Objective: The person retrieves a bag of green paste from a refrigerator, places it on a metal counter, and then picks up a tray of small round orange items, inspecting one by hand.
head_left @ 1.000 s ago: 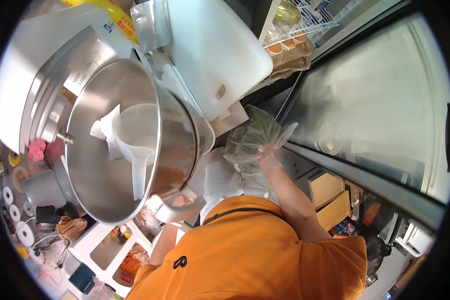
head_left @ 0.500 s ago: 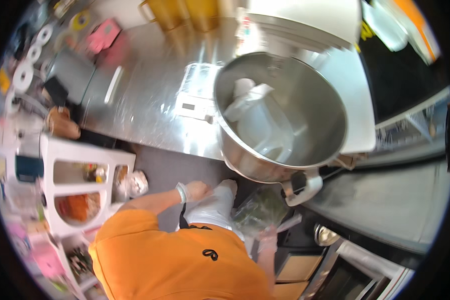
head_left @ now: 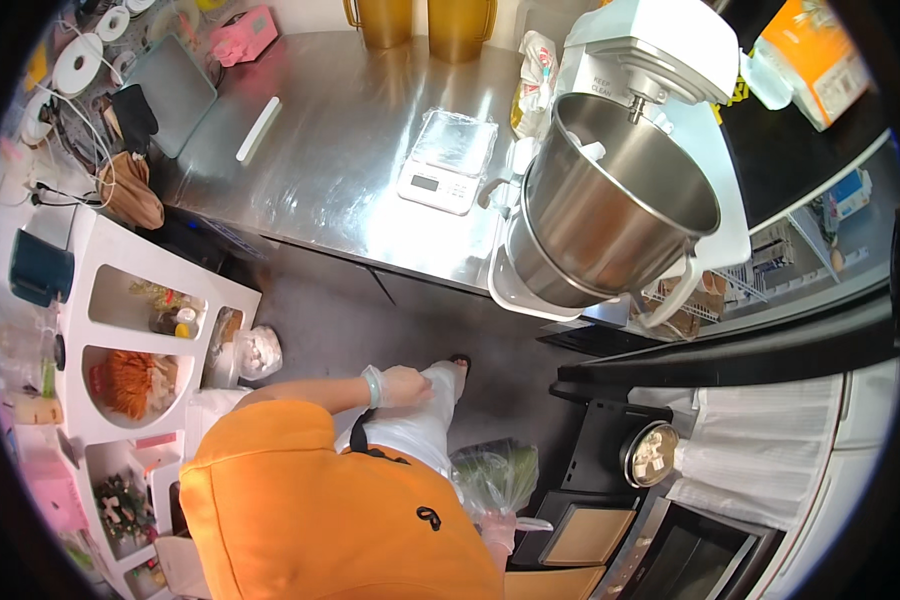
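Observation:
My right hand (head_left: pixel 497 530), in a clear glove, grips a clear plastic bag (head_left: pixel 492 472) with something green and leafy in it. The bag hangs beside my right leg. A slim pale strip (head_left: pixel 534 524) sticks out by the fingers; what it belongs to is unclear. My left hand (head_left: pixel 402 387), also gloved, is held in front of my thigh, its fingers curled in and nothing visible in them. Ahead on the right stands a stand mixer (head_left: pixel 660 45) with a big steel bowl (head_left: pixel 625 225). White items show inside the bowl, mostly hidden by its wall.
A kitchen scale (head_left: pixel 440 185) and a white bar (head_left: pixel 259 130) lie on the steel counter (head_left: pixel 320 150). White shelving (head_left: pixel 195 345) stands on the left, a jar (head_left: pixel 258 352) beside it. At right are a round tin (head_left: pixel 650 453), wooden boards (head_left: pixel 588 534) and an open fridge (head_left: pixel 800 255).
My viewpoint has drawn back from the counter, so the mixer bowl shows smaller and farther right. The bag is still in my right hand, lower in view. My left hand stays by my thigh.

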Demonstrator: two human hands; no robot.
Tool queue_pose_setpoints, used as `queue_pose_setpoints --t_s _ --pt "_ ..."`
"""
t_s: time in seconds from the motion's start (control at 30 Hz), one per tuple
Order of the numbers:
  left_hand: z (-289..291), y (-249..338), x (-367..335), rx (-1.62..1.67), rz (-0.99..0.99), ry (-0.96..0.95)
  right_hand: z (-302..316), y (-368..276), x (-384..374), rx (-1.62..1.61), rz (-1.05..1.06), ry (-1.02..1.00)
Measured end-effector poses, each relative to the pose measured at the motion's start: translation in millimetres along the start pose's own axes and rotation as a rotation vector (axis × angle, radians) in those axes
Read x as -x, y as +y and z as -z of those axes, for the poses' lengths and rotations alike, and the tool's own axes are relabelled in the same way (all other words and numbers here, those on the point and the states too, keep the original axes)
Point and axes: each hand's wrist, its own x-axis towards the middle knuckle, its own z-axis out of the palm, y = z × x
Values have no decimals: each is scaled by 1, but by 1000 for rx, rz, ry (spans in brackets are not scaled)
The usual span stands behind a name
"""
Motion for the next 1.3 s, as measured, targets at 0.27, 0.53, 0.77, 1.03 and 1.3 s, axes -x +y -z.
queue_pose_setpoints --t_s 0.27,0.53,0.77,1.03,1.3 --pt "46 -36 30 1225 72 217 2 23 76 1903 268 -436" --pt "195 -80 -112 2060 146 458 -41 35 126 1352 -91 -247" --pt "254 -84 -164 2229 389 316 -197 -173 191 -790 -682 510" --pt "333 -151 -250 2301 93 389 -310 -390 209 -699 -446 353" --pt "302 -174 -107 1634 71 -98 -434 -558 177 -420 -300 99"
